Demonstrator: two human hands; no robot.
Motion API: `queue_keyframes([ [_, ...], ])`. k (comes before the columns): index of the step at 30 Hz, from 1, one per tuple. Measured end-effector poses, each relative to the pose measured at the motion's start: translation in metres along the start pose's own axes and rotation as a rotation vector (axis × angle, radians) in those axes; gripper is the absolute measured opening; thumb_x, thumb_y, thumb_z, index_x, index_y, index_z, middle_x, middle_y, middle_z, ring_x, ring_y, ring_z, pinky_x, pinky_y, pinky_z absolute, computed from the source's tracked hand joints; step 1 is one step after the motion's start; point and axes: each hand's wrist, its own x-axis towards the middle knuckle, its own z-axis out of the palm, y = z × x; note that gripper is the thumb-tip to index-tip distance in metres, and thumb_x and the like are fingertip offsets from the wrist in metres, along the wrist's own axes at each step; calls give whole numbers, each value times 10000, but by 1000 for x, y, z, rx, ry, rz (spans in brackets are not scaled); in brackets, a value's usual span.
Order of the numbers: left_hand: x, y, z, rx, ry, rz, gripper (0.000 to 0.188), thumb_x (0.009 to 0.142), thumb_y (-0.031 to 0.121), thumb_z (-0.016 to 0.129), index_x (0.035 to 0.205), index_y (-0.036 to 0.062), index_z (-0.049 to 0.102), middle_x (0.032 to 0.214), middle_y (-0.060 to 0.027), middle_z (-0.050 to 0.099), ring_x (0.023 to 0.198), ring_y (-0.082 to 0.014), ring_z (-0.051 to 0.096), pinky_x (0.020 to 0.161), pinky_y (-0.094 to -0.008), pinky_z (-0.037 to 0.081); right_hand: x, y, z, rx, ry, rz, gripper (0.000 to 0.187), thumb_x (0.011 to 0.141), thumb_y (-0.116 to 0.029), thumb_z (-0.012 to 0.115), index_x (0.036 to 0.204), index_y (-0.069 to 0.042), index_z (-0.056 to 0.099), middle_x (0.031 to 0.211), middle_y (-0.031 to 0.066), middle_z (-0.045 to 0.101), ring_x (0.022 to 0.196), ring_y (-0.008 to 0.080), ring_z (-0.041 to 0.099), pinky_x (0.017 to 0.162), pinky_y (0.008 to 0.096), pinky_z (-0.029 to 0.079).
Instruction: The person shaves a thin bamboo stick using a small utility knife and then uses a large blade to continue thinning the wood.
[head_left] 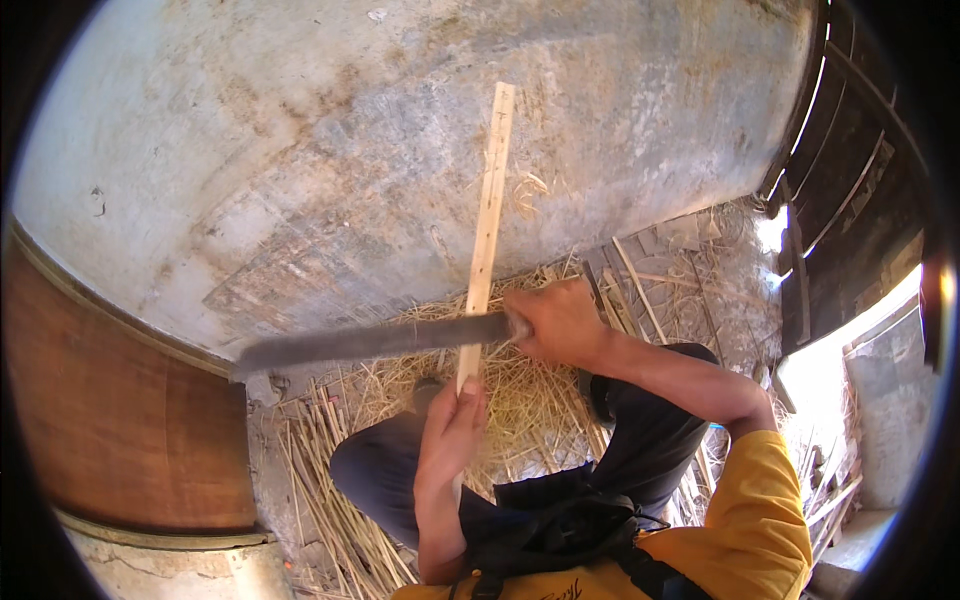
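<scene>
My left hand is closed around the lower part of a pale, flat bamboo strip, which points away from me toward the wall. My right hand grips the handle of a machete. Its long dark blade is smeared by motion and reaches left, crossing in front of the strip just above my left hand. Whether the blade touches the strip, I cannot tell. The strip's lower end is mostly hidden by my left hand and forearm.
Pale shavings cover the floor between my bent legs. Several thin strips lie to the left, with more sticks at the right. A stained concrete wall rises ahead. A brown wooden panel stands at left, dark boards at right.
</scene>
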Motion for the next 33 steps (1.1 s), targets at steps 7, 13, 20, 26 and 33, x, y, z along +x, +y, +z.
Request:
queue_keyframes([
  [7,0,4,-5,-24,17,-75,328,1135,362,496,941,103,547,784,71,440,675,-33,378,594,-217,303,0,-7,3,-14,22,50,232,681,-145,760,859,-112,614,655,99,658,628,332,697,589,472,535],
  [13,-3,-13,-3,13,10,24,409,1117,433,499,858,117,471,631,54,341,478,-48,260,433,-247,199,14,9,-11,-85,89,70,230,697,-140,757,887,-122,629,644,94,660,618,325,697,576,473,533],
  [20,-2,1,-14,-106,-61,-94,383,1124,396,491,852,128,457,624,55,328,470,-47,256,428,-249,185,5,-15,-5,19,10,50,148,787,-229,743,821,-117,653,653,116,678,619,342,698,581,497,528],
  [26,-20,-19,-14,-141,-79,-153,370,1125,367,497,819,162,474,660,97,358,512,-30,306,471,-258,205,27,20,-12,-41,109,127,110,815,-222,725,842,-128,675,662,125,682,602,368,689,574,500,539],
  [33,-7,-15,-19,-260,-150,-235,354,1121,365,508,828,170,467,656,102,349,507,-24,304,463,-253,202,3,-4,2,-37,-15,61,112,750,-158,722,839,-115,670,668,140,672,619,377,680,605,491,553],
])
